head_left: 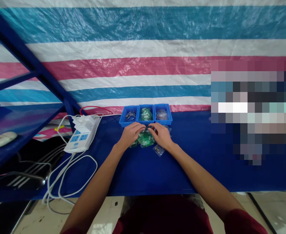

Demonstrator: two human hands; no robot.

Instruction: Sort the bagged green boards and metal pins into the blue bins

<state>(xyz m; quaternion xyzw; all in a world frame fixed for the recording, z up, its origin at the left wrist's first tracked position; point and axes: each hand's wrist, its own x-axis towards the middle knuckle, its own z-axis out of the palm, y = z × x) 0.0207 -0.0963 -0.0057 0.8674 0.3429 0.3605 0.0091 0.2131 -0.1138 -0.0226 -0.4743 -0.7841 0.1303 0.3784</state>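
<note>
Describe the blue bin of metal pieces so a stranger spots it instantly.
At the blue table's back edge, before the striped sheet, stand three blue bins. Take the leftmost bin. Its slim metallic pieces set it apart from the green contents and clear packets beside it.

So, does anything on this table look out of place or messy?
Mostly the white cable: it spills from the power strip in loose loops and hangs over the front edge of the table, where it might snag. Small packets lie outside the blue bins, perhaps on purpose.
</note>
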